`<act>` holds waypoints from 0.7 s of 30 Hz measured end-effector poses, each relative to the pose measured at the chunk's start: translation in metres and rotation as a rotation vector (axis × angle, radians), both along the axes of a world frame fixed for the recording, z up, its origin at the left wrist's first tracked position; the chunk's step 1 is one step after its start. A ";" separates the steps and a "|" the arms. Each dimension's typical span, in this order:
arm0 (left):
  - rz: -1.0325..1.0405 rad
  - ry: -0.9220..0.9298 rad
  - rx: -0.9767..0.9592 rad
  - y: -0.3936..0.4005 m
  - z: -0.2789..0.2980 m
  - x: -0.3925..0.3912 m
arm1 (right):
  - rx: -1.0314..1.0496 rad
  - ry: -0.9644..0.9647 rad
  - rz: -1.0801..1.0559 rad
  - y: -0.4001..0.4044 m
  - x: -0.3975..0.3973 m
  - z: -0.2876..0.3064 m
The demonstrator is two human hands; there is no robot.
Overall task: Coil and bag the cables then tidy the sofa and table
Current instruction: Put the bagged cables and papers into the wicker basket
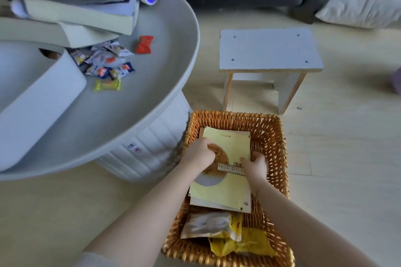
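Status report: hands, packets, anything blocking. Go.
Both hands in wicker basket: left hand and right hand gripping yellow packets. Snack wrappers loose on round table. Nothing blocking.

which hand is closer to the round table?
Left. The left hand rests on the yellow packets at the wicker basket's table-side edge; the right hand grips their far edge, farther from the round table.

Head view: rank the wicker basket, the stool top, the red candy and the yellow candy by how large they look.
1. wicker basket, though it lies nearest the camera
2. stool top
3. red candy and yellow candy look alike; not ranked.
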State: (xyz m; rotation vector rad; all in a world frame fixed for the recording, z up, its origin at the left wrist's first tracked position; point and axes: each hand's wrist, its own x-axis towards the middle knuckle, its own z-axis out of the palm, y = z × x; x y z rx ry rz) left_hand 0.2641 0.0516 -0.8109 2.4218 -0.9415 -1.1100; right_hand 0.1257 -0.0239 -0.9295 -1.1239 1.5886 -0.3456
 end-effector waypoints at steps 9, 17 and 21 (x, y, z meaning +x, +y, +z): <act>-0.113 -0.156 -0.421 -0.014 0.206 0.014 | -0.373 -0.423 0.044 -0.028 0.028 0.211; -0.022 -0.553 -0.446 0.028 0.328 0.132 | -0.349 -0.658 0.234 0.003 0.109 0.354; 0.154 -0.667 -0.336 0.057 0.331 0.212 | -0.194 -0.646 0.300 0.010 0.168 0.368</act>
